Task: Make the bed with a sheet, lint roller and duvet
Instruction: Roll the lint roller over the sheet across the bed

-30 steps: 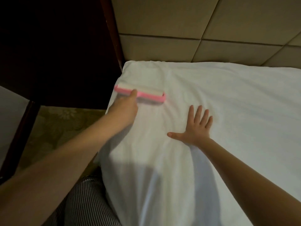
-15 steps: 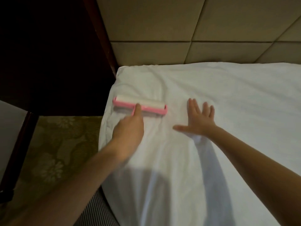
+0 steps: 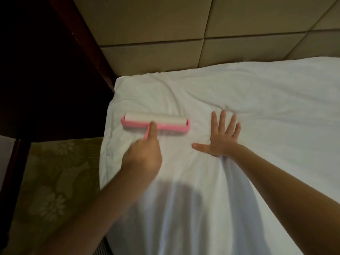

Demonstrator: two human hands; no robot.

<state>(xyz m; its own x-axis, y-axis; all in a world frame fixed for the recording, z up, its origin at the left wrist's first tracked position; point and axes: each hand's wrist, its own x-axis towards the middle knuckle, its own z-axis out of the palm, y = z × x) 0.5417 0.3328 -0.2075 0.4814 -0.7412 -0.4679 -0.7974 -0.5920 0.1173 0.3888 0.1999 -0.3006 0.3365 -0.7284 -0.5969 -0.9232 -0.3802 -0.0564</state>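
Drawn back from the corner, the lint roller (image 3: 155, 123) lies crosswise on the sheet (image 3: 257, 100), straight ahead of the left hand (image 3: 142, 159) gripping its handle (right hand (image 3: 223, 138) flat, fingers spread, alongside).

My left hand (image 3: 141, 159) and right hand (image 3: 222, 137) are bare, forearms uncovered. Beneath my left arm shows my narrow-striped dark-and-light fabric garment (image 3: 104, 248).

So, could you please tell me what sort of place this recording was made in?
Most likely a bedroom, perhaps a hotel room: a white-sheeted bed stands against a padded panel wall, with floral carpet beside it.
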